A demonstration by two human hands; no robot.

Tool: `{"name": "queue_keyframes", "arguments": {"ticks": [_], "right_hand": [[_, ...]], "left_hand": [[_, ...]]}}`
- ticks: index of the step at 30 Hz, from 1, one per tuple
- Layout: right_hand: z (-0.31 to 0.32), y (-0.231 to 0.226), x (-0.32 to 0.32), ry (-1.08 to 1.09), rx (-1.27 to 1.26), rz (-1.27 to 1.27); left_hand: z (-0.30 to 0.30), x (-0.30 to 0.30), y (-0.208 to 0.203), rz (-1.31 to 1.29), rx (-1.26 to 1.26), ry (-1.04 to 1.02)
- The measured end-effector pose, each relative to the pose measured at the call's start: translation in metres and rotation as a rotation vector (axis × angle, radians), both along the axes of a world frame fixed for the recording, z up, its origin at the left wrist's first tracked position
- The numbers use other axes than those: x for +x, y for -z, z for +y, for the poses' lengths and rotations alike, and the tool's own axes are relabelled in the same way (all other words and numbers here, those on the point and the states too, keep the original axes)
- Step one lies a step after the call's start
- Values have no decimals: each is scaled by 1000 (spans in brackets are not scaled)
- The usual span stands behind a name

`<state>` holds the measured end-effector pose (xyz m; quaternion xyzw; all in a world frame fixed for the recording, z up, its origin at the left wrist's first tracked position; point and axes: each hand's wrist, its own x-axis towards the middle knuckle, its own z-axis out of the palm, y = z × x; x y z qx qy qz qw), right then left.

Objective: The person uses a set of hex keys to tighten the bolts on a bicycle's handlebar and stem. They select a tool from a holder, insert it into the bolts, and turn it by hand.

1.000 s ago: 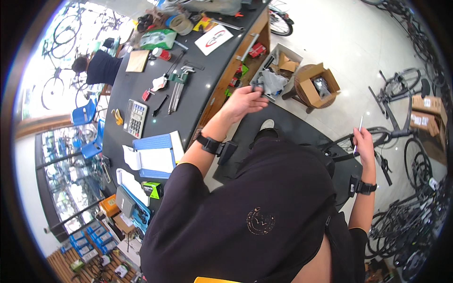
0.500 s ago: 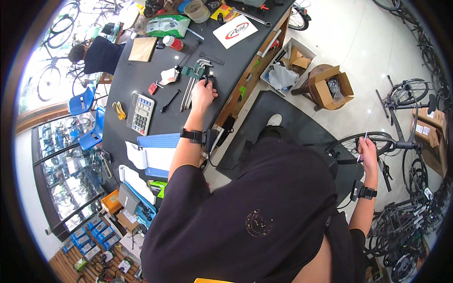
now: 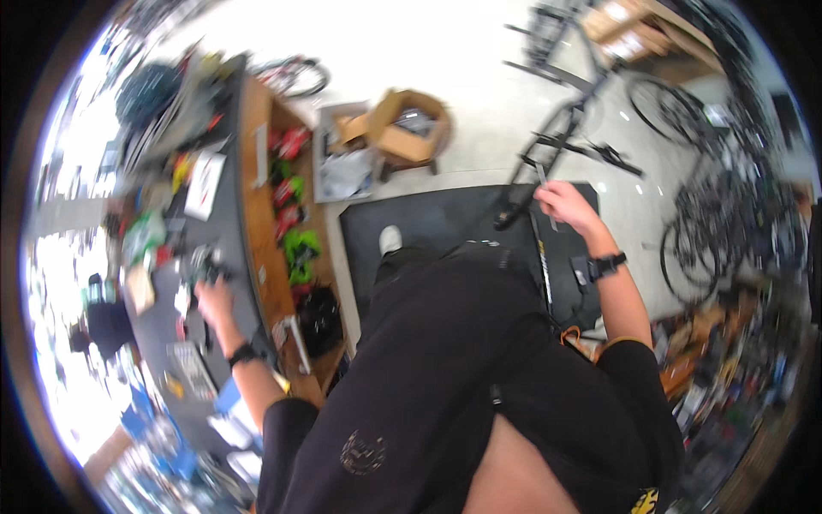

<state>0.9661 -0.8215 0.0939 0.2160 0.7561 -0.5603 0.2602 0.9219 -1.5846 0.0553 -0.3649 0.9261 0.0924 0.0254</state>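
Your left hand [image 3: 214,301] is over the workbench [image 3: 233,230], fingers toward a dark tool cluster [image 3: 204,262] lying just past them on the top. Blur hides the fingertips, so you cannot tell whether they are parted or closed on something, nor count the tools there. Your right hand [image 3: 567,206] is well apart from it, out over the floor side, thumb and fingers pinching one slim pale rod [image 3: 541,175]; the curled fingers cover its middle, and its kind is hard to make out.

You wear two black wrist straps, one on each arm. Around your left hand lie one pale calculator [image 3: 195,370] and one white card [image 3: 205,184], both smeared.

Beyond the bench you have one open carton [image 3: 394,141] on one stool [image 3: 443,133], largely hidden beneath it, and one shallow grey box [image 3: 322,163] beside them. One white shoe [image 3: 390,238] shows on the dark mat [image 3: 419,210]. At the far right, bicycles overlap too densely to count.
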Motion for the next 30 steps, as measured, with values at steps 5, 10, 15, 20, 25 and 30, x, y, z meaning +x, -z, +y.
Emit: {"name": "queue_keyframes", "arguments": {"ticks": [5,10,15,20,25,30], "right_hand": [[90,10,60,211,39,33],[160,58,111,538,31,34],[241,107,134,939,35,86],[315,125,130,1102,330,22],[392,123,105,1142,420,-74],[441,128,66,1113,526,-124]], "left_hand": [[125,-17,-48,160,-176,223],[273,-33,-48,162,28,529],[380,-54,-27,-7,200,821],[448,-87,3,-317,230,907],[497,-135,55,-497,272,945],[555,-182,76,-640,356,1044]]}}
